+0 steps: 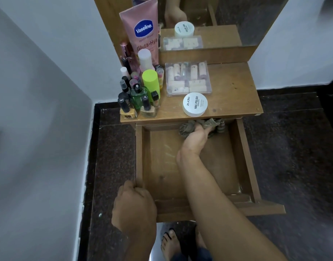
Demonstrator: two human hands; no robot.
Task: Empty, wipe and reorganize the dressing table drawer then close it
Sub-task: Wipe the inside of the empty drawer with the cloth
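Dark speckled flooring [293,147] and white walls surround a wooden dressing table [233,91]. Its drawer [162,166] stands pulled out. The left hand [132,202] grips the drawer's near left corner. The right hand [195,137] reaches to the back wall, fingers curled round a crumpled grey-green cloth [209,123]. Beyond that hand, on the tabletop, are a pink Vaseline tube [143,32], a clear case of small tubes [188,78], a white Zudio nail-polish tub [195,106] just past the fingers, and nail polish bottles [137,98] off to the left.

Matt wooden drawer [244,157], crumpled cloth [188,127]
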